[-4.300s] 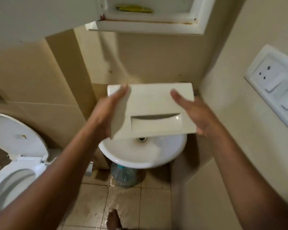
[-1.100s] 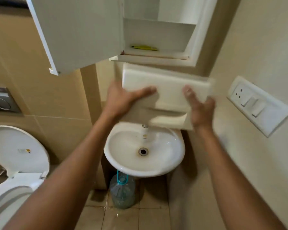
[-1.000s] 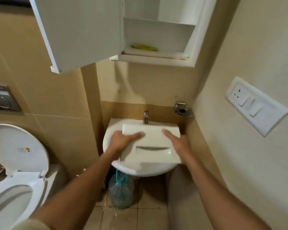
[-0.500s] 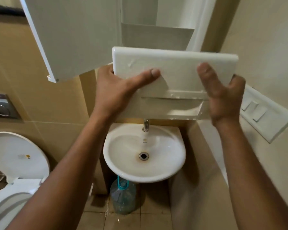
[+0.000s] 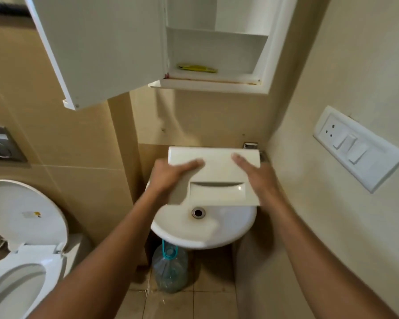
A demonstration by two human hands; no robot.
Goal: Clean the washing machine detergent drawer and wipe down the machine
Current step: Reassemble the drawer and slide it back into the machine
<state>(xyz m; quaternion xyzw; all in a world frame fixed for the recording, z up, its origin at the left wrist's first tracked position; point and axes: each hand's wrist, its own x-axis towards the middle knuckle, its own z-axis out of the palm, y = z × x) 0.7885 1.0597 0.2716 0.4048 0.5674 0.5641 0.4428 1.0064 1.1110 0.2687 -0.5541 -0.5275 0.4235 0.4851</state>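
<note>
The white detergent drawer (image 5: 217, 173) hangs over the small white sink (image 5: 205, 231), its front panel with the recessed handle facing me. My left hand (image 5: 171, 176) grips its left end, thumb lying across the front face. My right hand (image 5: 256, 173) holds the right end, thumb on the front and the fingers hidden behind. The drawer covers the tap and the back half of the basin. The washing machine is out of sight.
A wall cabinet (image 5: 217, 54) with its door (image 5: 101, 49) swung open hangs just above. A toilet (image 5: 21, 249) with raised lid stands at left, a water bottle (image 5: 169, 268) under the sink, a switch plate (image 5: 357, 146) on the right wall.
Both hands brought the drawer down from in front of the cabinet to just above the sink, the same up-and-down motion as a second ago.
</note>
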